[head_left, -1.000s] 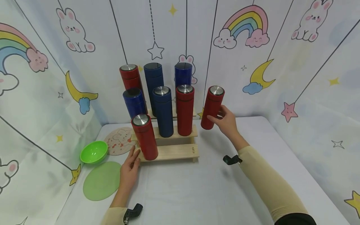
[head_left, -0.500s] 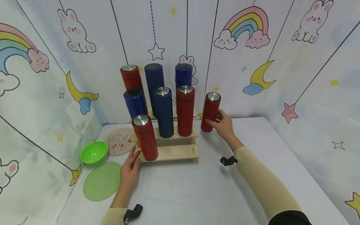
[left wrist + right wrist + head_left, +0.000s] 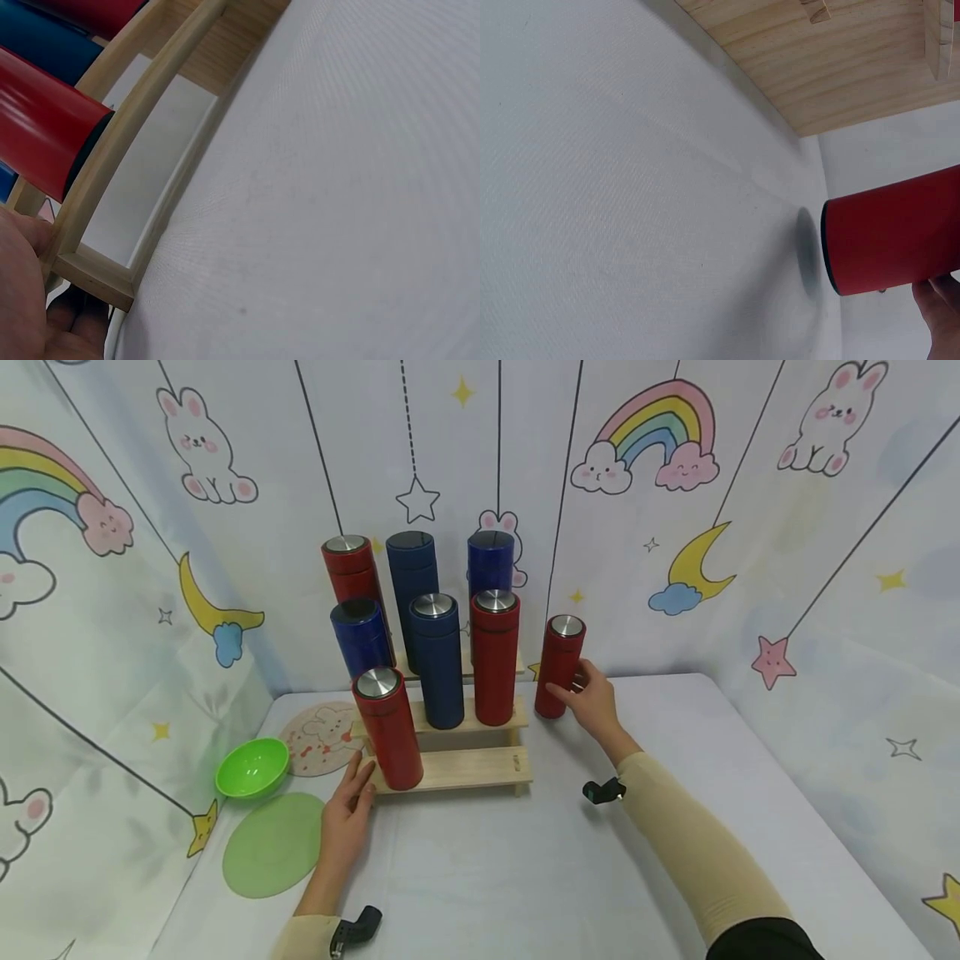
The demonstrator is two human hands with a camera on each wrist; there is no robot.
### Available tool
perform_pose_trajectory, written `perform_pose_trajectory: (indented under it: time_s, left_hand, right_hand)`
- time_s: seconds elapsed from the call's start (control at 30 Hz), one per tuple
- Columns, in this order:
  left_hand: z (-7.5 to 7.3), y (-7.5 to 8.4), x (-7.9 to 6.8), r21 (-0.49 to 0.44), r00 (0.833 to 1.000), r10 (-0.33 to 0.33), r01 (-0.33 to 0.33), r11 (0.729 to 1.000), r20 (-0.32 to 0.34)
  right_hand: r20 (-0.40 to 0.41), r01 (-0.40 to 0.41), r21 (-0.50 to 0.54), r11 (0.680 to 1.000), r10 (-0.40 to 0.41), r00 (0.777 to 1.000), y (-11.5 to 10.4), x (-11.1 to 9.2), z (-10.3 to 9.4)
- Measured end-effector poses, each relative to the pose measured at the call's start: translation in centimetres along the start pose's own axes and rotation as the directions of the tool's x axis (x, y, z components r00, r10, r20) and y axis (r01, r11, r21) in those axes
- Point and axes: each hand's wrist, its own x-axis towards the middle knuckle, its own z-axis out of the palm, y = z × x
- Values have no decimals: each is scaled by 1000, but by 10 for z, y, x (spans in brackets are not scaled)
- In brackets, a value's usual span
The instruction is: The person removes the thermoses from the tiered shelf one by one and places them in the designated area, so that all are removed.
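Observation:
My right hand (image 3: 595,697) grips a red thermos (image 3: 561,664) with a silver lid, to the right of the tiered wooden rack (image 3: 465,768). In the right wrist view the base of this thermos (image 3: 892,232) hangs close over the white table, its shadow beside it. My left hand (image 3: 347,814) holds the left end of the rack's lowest step, fingers (image 3: 79,326) around the end piece in the left wrist view. Near it a red thermos (image 3: 390,731) stands on that step. On the middle step are a blue thermos (image 3: 438,664), a red thermos (image 3: 495,660) and a shiny blue thermos (image 3: 362,635).
On the top step stand a red thermos (image 3: 351,568), a dark blue thermos (image 3: 412,585) and a shiny blue thermos (image 3: 491,560). Left of the rack lie a green bowl (image 3: 252,768), a green round mat (image 3: 272,847) and a rabbit-patterned mat (image 3: 318,739). A patterned curtain (image 3: 622,552) hangs behind.
My right hand has lowered the red thermos toward the table and slightly to the left, and the thermos stands more upright. The left hand stays at the rack's end.

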Motion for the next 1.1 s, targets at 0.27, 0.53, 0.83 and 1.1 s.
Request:
perform_pose_trajectory:
  time_s: [0.27,0.53,0.83,1.1]
  left_hand:
    - [1,1,1,-7,1000,7,-7,1000,-3]
    - [1,2,1,11,1000,12,-12,1000,-6]
    - [1,2,3,12,1000,7,-7,1000,1]
    - [1,3,1,5,1000,11,-11,1000,-9]
  right_hand:
    - [7,-33,13,999,33,999,7,-2,1]
    - [8,-54,3,999,54,999,12,-4,2]
    - [10,-57,-26,998,57,998,12,-3,1]
    - [17,-72,-60,996,73,997,13,-4,2]
